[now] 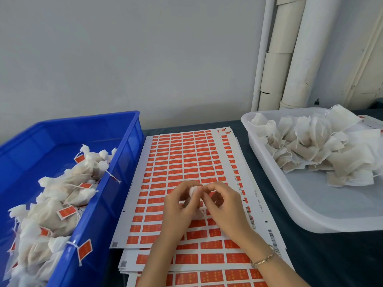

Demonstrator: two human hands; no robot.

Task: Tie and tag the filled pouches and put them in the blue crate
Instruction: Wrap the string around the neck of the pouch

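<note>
Two bare hands and forearms are all that shows of the person. The left hand and the left forearm behind it carry nothing worn. Just behind the right hand, at the wrist, sits a slim gold-coloured bracelet of small metal links that catches the light along its edge. Behind it the right forearm is uncovered to the frame's edge. The fingernails are too blurred to describe.

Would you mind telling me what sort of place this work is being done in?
Probably a small hand-packing workshop: stacked sheets of red rectangular labels, a blue plastic crate of tagged white fabric pouches, and a white plastic tray of untagged ones.
</note>
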